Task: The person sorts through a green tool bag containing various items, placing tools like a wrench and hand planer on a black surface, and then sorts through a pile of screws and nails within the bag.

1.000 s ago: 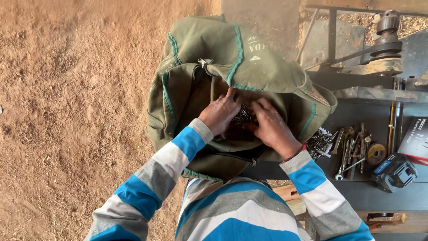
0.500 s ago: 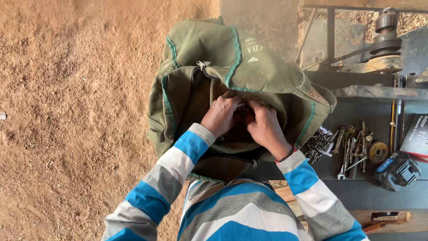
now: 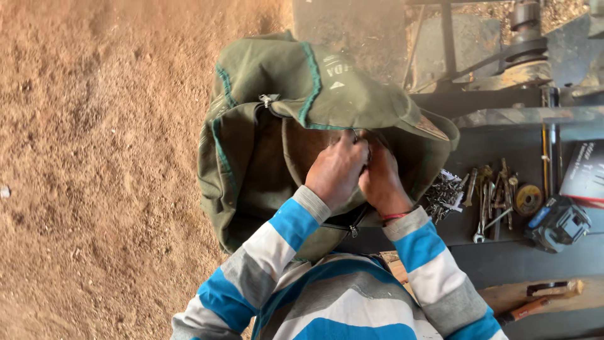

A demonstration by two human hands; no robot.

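An olive-green canvas bag (image 3: 264,132) with teal trim and an open zip stands in front of me, its flap folded back. Both my hands are inside its mouth, pressed close together. My left hand (image 3: 336,170) has its fingers curled on something near the inner rim, next to a cord that loops down the lining. My right hand (image 3: 380,182) is bunched against it, fingers closed on the same spot. What they pinch is hidden by the fingers. My sleeves are striped blue, grey and white.
Sawdust-covered ground (image 3: 94,157) fills the left. A dark metal bench (image 3: 503,189) on the right carries a pile of screws (image 3: 443,195), several wrenches and bits (image 3: 491,198), a small power tool (image 3: 560,223), a box (image 3: 585,173) and a wood-handled tool (image 3: 541,302).
My hands have drawn together and moved up toward the bag's far inner rim. The view has shifted slightly, bringing the bag lower in view.
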